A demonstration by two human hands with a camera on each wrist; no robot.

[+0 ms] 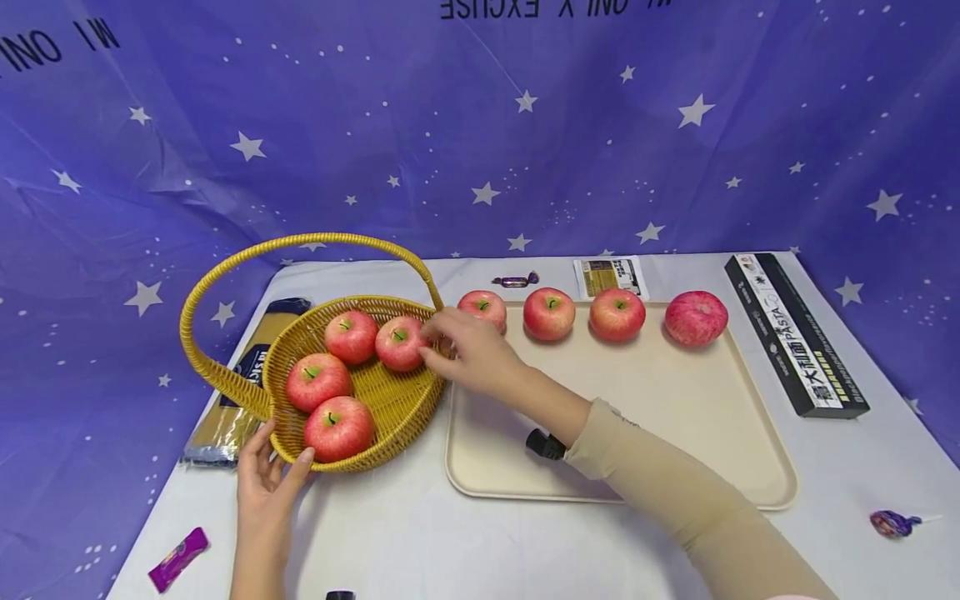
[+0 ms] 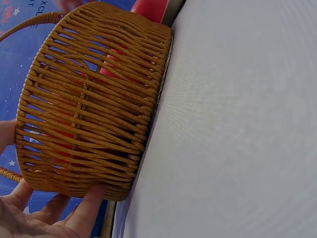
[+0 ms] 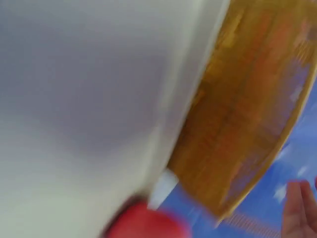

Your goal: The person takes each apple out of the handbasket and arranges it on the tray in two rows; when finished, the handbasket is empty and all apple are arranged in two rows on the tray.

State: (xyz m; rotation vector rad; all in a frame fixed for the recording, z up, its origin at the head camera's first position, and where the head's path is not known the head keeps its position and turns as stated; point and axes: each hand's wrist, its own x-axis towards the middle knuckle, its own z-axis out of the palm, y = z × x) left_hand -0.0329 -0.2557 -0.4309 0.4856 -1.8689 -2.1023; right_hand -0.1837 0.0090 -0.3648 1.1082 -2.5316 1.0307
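A yellow wicker basket (image 1: 397,402) with a tall handle (image 1: 300,243) holds several red apples. My left hand (image 1: 270,471) rests against its near wall with straight fingers, seen close in the left wrist view (image 2: 49,218) against the weave (image 2: 89,99). My right hand (image 1: 467,350) reaches over the basket's right rim, and its relaxed fingertips touch the apple (image 1: 400,343) nearest that rim. Several more apples line the far edge of the cream tray (image 1: 637,433), the closest one (image 1: 482,307) just behind my right hand. The right wrist view is blurred and shows the basket (image 3: 247,124) and fingers (image 3: 297,208).
A black pasta box (image 1: 795,333) lies right of the tray. A spaghetti pack (image 1: 232,408) sits partly under the basket. Small sweets lie about: a purple bar (image 1: 178,558), a lollipop (image 1: 892,523) and a wrapped candy (image 1: 516,281). A small packet (image 1: 611,277) is behind the tray.
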